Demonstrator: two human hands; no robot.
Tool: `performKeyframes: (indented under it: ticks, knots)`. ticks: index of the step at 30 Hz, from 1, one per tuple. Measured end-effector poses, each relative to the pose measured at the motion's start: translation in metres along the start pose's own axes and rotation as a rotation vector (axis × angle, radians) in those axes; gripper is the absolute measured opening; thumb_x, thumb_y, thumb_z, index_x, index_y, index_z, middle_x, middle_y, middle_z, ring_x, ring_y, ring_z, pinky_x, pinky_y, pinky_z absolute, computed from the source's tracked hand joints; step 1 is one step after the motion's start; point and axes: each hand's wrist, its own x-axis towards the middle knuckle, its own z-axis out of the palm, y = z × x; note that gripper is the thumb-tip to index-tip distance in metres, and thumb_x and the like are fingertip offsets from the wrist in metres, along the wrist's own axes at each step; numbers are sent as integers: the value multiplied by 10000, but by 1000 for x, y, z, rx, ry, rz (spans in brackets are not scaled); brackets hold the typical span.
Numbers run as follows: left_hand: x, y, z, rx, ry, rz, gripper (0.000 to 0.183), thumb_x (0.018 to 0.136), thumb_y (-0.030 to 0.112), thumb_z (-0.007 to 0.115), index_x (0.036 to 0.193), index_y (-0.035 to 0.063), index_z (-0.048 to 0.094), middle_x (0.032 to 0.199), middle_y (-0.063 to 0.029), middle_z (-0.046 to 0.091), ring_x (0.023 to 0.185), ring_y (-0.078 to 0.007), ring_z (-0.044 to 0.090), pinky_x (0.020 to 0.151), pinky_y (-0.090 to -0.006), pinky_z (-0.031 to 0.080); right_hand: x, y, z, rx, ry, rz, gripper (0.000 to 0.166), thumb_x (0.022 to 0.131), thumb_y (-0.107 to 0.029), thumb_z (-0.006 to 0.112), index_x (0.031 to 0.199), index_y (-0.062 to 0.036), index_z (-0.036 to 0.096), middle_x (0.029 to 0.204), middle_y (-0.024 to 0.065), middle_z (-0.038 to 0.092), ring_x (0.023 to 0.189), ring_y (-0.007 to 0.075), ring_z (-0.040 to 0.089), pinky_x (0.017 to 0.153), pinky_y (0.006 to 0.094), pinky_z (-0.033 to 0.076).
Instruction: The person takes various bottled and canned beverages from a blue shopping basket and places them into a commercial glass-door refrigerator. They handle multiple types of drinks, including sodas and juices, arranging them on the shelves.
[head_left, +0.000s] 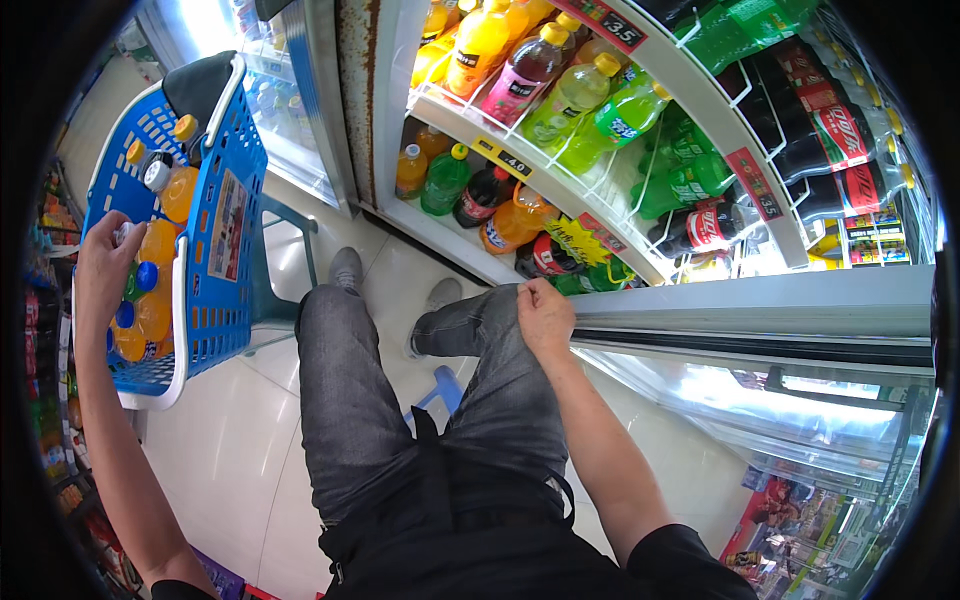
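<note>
My left hand (107, 251) reaches into a blue plastic shopping basket (217, 307), its fingers closed around the pale cap of a bottle (122, 232). Orange drink bottles (156, 309) with blue caps lie below that hand. A white-capped orange bottle (178, 191) leans farther back, near dark bottles with orange-yellow caps (184, 127). My right hand (546, 316) rests on my right knee, fingers curled in and holding no bottle. Before it stands a lit drinks cooler (450, 120) with its shelves exposed.
A green plastic stool (281, 292) stands under the basket. The cooler's glass door (750, 405) swings out at my right. Juice bottles (517, 75), green soda bottles (686, 184) and cola bottles (697, 229) fill sloping wire racks. Several bottles (480, 195) stand on the cooler floor. Packed shelves (56, 375) line the left.
</note>
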Motion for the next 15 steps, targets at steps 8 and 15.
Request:
performKeyframes:
  ticks: [8,15]
  knots:
    - [-3,10,-12,-13,-40,65,270,1036,305,704,1057,36,690,944,-147,696,837,-238,696,775,-363,555,0,-7,-4,6,-48,95,189,977,-310,697,983,-129,750,877,119,758,833,367,727,738,488,551]
    - [-6,29,-28,25,-139,-41,344,1042,371,693,1175,54,713,1097,-183,705,970,-281,715,852,-390,580,1,-5,-4,6,-50,77,191,979,-305,695,987,-120,745,872,123,757,845,363,731,745,492,551]
